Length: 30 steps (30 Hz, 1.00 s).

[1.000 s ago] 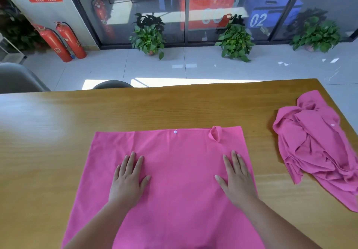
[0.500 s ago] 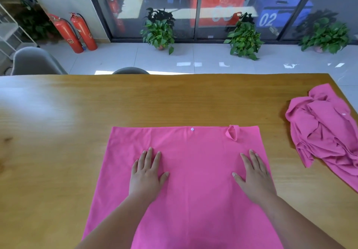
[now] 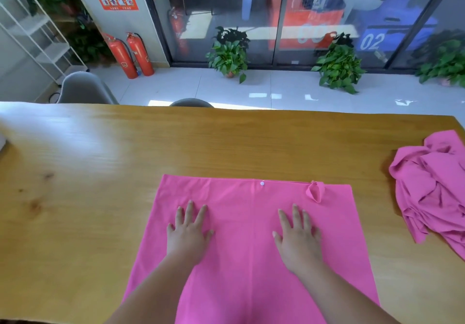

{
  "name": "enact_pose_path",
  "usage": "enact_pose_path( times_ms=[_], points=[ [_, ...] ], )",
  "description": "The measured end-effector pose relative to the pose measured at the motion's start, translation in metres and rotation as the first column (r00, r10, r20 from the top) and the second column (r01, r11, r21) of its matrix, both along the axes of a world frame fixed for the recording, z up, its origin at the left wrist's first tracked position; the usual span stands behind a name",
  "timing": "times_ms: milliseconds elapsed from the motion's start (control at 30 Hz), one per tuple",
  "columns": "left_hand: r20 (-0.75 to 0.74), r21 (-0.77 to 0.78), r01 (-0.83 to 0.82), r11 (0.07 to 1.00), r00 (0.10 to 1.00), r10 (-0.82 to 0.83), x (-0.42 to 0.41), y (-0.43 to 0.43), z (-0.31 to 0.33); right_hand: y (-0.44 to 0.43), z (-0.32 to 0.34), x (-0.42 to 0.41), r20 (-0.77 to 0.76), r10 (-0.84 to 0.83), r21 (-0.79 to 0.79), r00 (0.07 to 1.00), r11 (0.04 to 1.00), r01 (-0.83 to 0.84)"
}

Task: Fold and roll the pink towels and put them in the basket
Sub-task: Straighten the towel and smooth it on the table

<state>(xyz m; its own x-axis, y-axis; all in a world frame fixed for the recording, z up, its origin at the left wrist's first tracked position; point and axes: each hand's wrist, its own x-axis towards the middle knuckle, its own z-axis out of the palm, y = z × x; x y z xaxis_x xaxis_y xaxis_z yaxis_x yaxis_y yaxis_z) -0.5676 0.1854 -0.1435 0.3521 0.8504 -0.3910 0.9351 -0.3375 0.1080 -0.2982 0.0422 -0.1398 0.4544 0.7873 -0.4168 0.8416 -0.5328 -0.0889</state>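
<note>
A flat pink cloth towel (image 3: 241,225) lies spread on the honey-coloured wooden table (image 3: 100,172), with the left hand (image 3: 188,233) and right hand (image 3: 299,240) resting palm-down on its middle, fingers straight and spread, gripping nothing. To smooth it well for folding, the palms should probably sweep outward from the towel's centre to its side edges with even pressure. A crumpled pink towel heap (image 3: 432,197) lies well right of the flat towel; no basket shows.

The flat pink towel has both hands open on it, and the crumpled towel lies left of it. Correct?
No. The head view shows the crumpled towel right of the flat pink towel; the left hand and right hand do rest open on it.
</note>
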Motion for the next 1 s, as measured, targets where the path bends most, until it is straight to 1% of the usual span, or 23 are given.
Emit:
enact_pose_path(
  times_ms=[67,167,233,300,400,533,633,733,767,800,867,933,967,1000],
  points=[
    [-0.009,-0.014,-0.059,0.998,0.998,0.059,-0.005,0.012,0.003,0.016,0.001,0.001,0.009,0.034,0.010,0.999,0.999,-0.034],
    [-0.016,-0.015,-0.055,0.998,0.998,0.054,-0.004,0.026,0.004,0.045,0.001,-0.003,-0.016,0.183,0.047,0.983,0.982,-0.182],
    [-0.015,-0.018,-0.053,0.998,0.999,0.052,-0.003,0.034,0.004,0.065,0.000,-0.007,-0.042,0.248,0.047,0.968,0.968,-0.246],
    [-0.012,-0.023,-0.055,0.998,0.998,0.055,-0.005,0.045,0.003,0.084,-0.003,-0.011,-0.056,0.232,0.035,0.971,0.973,-0.230],
    [-0.002,-0.016,-0.039,0.999,0.999,0.039,-0.013,0.067,0.002,0.104,-0.008,-0.014,-0.036,0.141,0.025,0.989,0.990,-0.141],
    [0.038,0.039,-0.041,0.998,0.999,0.039,-0.031,0.105,-0.007,0.117,-0.018,-0.016,0.031,0.061,0.076,0.998,0.995,-0.063],
    [0.092,0.090,-0.121,0.989,0.989,0.112,-0.045,0.134,-0.016,0.115,-0.032,-0.020,0.118,0.035,0.152,0.992,0.987,-0.053],
    [0.185,0.161,-0.220,0.962,0.964,0.190,-0.051,0.158,-0.015,0.111,-0.039,-0.023,0.168,0.035,0.189,0.985,0.980,-0.067],
    [0.220,0.160,-0.248,0.955,0.953,0.210,-0.053,0.165,-0.014,0.110,-0.040,-0.023,0.182,0.040,0.199,0.982,0.977,-0.077],
    [0.255,0.132,-0.282,0.950,0.936,0.243,-0.054,0.171,-0.013,0.110,-0.041,-0.024,0.194,0.042,0.208,0.980,0.975,-0.083],
    [0.294,-0.004,-0.379,0.925,0.884,0.363,-0.053,0.186,-0.012,0.110,-0.040,-0.024,0.209,0.040,0.222,0.977,0.971,-0.087],
    [0.278,-0.149,-0.456,0.878,0.832,0.479,-0.052,0.200,-0.009,0.109,-0.040,-0.025,0.213,0.035,0.229,0.976,0.970,-0.085],
    [0.268,-0.196,-0.464,0.864,0.822,0.502,-0.053,0.206,-0.008,0.109,-0.040,-0.026,0.215,0.035,0.234,0.976,0.968,-0.086],
    [0.245,-0.219,-0.446,0.868,0.836,0.491,-0.054,0.211,-0.006,0.110,-0.039,-0.027,0.216,0.033,0.239,0.976,0.967,-0.085]
  ],
)
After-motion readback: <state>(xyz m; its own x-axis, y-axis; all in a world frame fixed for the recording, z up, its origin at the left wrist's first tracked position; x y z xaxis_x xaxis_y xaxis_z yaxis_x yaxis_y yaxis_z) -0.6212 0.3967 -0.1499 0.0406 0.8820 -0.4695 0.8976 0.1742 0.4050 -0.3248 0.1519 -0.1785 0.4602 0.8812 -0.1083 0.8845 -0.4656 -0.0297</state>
